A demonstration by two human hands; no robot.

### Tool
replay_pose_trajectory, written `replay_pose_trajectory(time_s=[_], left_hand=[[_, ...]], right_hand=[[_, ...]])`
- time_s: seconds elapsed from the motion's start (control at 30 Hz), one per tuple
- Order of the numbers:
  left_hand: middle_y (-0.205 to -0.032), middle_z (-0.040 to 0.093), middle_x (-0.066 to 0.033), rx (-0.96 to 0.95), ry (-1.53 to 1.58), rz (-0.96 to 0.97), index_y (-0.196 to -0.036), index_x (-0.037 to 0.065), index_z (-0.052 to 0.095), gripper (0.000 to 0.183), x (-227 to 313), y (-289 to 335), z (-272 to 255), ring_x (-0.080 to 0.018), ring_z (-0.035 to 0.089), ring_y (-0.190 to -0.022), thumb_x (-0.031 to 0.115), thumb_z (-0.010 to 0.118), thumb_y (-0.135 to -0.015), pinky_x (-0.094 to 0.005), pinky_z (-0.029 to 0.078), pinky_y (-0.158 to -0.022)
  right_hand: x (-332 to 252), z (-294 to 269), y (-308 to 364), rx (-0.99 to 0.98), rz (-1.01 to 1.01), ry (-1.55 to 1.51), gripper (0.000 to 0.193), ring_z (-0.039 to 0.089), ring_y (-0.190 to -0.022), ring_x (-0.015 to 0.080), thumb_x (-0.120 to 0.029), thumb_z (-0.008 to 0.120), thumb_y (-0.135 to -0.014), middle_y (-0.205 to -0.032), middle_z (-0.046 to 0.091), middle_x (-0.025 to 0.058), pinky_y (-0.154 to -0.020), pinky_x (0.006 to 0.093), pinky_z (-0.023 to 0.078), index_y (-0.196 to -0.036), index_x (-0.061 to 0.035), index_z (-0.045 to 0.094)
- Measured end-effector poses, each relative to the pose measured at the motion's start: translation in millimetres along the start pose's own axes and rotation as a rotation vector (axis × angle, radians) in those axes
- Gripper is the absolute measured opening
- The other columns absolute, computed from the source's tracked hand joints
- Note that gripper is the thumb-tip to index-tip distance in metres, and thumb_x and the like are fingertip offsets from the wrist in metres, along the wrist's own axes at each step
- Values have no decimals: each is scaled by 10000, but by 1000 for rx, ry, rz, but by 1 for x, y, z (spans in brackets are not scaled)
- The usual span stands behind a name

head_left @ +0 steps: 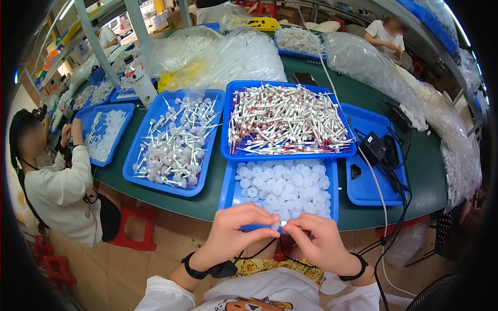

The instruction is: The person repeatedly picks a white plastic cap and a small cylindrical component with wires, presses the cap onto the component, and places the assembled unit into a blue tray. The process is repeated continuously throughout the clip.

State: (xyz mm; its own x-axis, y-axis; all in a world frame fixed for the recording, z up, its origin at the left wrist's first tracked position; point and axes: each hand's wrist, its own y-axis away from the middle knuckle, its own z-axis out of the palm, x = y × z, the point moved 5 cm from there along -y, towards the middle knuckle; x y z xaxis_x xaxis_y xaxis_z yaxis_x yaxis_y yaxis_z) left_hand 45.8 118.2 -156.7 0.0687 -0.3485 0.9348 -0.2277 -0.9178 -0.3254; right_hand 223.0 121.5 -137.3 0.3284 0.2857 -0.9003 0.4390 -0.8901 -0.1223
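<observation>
Over the near edge of a blue tray [226, 193], my two hands meet at the fingertips. My left hand [236, 228] is closed, pinching a small translucent white disc [276, 224] between thumb and fingers. Closed as well, my right hand [320, 242] pinches a short white stick [283, 223] against the disc; most of the stick is hidden by the fingers. Loose translucent discs [282, 187] with centre holes fill the tray under my hands. Behind, a second blue tray [290, 154] overlaps it, heaped with white sticks [285, 119] with red bits.
At left, a blue tray [168, 188] holds discs fitted with sticks. A blue tray [371, 191] with a black power adapter [372, 149] and cables lies right. A white cable crosses the green table [207, 205]. Plastic bags and a bottle [140, 83] stand behind; a co-worker [57, 176] sits left.
</observation>
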Motion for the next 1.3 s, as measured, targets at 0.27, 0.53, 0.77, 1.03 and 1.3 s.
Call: replay_pose_trajectory(time_s=[0.27,0.53,0.77,1.03,1.3], left_hand=[[-928,741,-110,-15,-147,108,-942,-8,743,222,6,2,-1,-227,716,-846,58,831,-749,-312,572,-725],[-951,661,-46,577,-200,-40,-1059,-1,687,313,-17,11,-79,-127,627,-823,-34,794,-766,-258,498,-809],[-1135,640,-118,574,-1332,148,-1111,73,694,334,12,-12,-102,-308,582,-1087,95,777,-788,-421,437,-985],[-1066,594,-93,15,-844,12,-1084,54,650,318,-31,-12,-9,-298,555,-1021,61,751,-783,-408,415,-900],[-1001,562,-107,85,-804,-34,-1082,54,645,310,-39,-11,-7,-306,547,-960,21,732,-786,-410,427,-849]], right_hand=[[28,11,2,-372,618,-612,295,504,-622,47,-226,554,-1037,-667,541,-29,-560,210,402,-1021,41,679],[10,-26,-23,-61,168,-94,429,612,-853,171,-144,616,-980,-946,632,101,-794,317,497,-1338,25,453],[-1,-53,-52,62,54,198,330,644,-735,235,-131,664,-929,-790,654,123,-706,337,502,-1200,21,553],[30,-34,-149,-53,-105,432,166,676,-719,228,-122,702,-868,-793,693,124,-683,345,524,-940,26,684],[42,-8,-202,-29,-63,578,159,664,-763,348,-150,718,-799,-759,661,164,-694,435,525,-814,-10,645]])
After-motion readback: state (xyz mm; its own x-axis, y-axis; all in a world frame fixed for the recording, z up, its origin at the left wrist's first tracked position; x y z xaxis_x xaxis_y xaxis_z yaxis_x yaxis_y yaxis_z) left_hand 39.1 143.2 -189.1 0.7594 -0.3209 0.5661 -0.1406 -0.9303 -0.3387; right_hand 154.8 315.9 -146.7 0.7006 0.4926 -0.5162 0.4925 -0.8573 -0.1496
